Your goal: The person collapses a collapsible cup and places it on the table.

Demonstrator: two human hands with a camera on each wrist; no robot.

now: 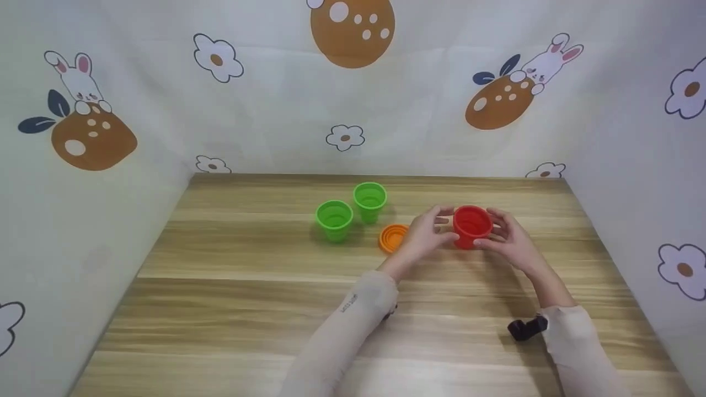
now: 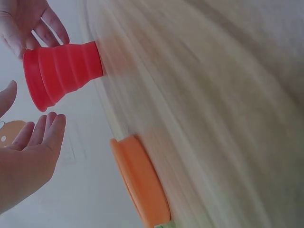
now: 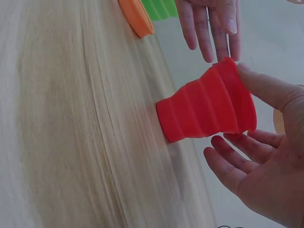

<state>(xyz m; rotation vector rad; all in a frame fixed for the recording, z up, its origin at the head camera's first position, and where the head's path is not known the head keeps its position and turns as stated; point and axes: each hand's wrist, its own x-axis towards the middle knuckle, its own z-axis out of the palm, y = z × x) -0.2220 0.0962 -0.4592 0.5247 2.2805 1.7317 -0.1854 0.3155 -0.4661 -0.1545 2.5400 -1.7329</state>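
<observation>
A red collapsible cup [image 1: 472, 221] stands upright on the wooden table, fully extended, its ribbed wall showing in both wrist views. My right hand [image 1: 510, 241] holds it near the rim from the right; in the right wrist view the thumb [image 3: 266, 88] meets the rim and the fingers curl along the side. On the cup's left is my left hand [image 1: 424, 236], thumb and fingers spread. A gap separates the left fingers [image 2: 53, 135] from the red cup in the left wrist view. Beside that hand lies a flattened orange collapsible cup [image 1: 393, 238], partly covered by it.
Two extended green collapsible cups [image 1: 334, 220] stand upright left of the orange one, one slightly farther back. Patterned white cloth [image 1: 276, 110] walls rise at the back and both sides of the table [image 1: 231, 320]. A black wrist device [image 1: 527, 328] juts from the right sleeve.
</observation>
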